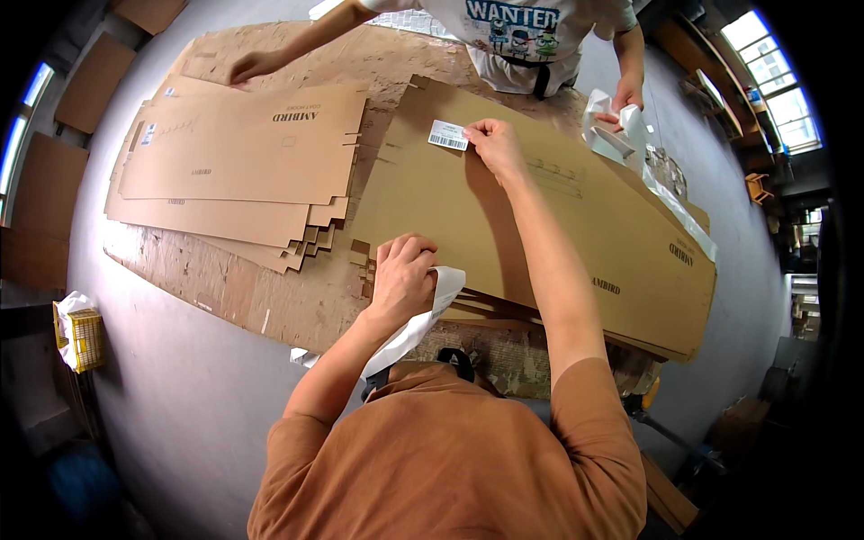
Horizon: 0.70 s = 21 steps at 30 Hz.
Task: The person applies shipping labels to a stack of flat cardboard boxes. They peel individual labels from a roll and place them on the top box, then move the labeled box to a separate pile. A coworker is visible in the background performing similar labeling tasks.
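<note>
A white barcode label lies against the far left part of a flat cardboard box in front of me. My right hand reaches across the box and pinches the label's right edge between thumb and fingers. Closer to me, at the box's near left corner, my left hand is closed around a white strip, which looks like label backing. The strip curls out beside the fingers and hangs toward my body. My left fingertips are partly hidden behind the hand.
To the left, flattened cardboard boxes are stacked on a worn table. Across the table a person rests one hand near that stack and holds white strips in the other. A yellow basket stands at the far left.
</note>
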### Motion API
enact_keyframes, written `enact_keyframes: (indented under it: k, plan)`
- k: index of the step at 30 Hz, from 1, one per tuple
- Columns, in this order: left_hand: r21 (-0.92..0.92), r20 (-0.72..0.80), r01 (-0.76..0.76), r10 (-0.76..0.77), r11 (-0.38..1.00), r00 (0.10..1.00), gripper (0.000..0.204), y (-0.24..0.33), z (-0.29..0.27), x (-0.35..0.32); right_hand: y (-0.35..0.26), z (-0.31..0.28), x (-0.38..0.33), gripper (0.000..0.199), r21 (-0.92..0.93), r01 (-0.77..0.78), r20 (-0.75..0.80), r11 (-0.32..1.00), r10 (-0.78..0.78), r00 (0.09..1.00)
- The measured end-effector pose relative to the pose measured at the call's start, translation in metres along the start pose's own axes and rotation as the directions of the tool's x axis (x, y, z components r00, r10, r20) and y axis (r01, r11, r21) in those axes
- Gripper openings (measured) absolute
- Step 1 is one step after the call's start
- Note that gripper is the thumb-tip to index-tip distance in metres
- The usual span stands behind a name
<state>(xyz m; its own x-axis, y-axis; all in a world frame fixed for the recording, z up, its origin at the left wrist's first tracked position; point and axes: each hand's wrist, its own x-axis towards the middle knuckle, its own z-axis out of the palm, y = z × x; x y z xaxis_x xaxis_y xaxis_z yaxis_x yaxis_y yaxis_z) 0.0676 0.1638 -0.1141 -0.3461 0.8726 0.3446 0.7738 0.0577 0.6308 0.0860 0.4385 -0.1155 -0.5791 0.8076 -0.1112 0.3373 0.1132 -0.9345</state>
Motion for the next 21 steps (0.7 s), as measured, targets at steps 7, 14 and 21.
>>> enact_keyframes:
  k: [7,14,21]
  plan:
    - [0.035,-0.033,-0.012,0.014,0.999,0.999,0.013,-0.001,0.004,0.001,0.014,0.006,0.013,0.013,-0.149,0.015,-0.077,0.989,-0.027,0.997]
    - [0.022,-0.061,-0.007,0.008,1.0,0.998,0.012,0.001,0.004,-0.001,-0.016,0.015,-0.007,0.016,-0.547,0.098,-0.067,0.831,-0.16,0.985]
    - [0.025,-0.059,-0.013,0.014,1.0,0.998,0.009,0.006,0.003,0.001,0.01,-0.013,-0.018,0.03,-0.693,0.123,-0.225,0.71,-0.375,0.899]
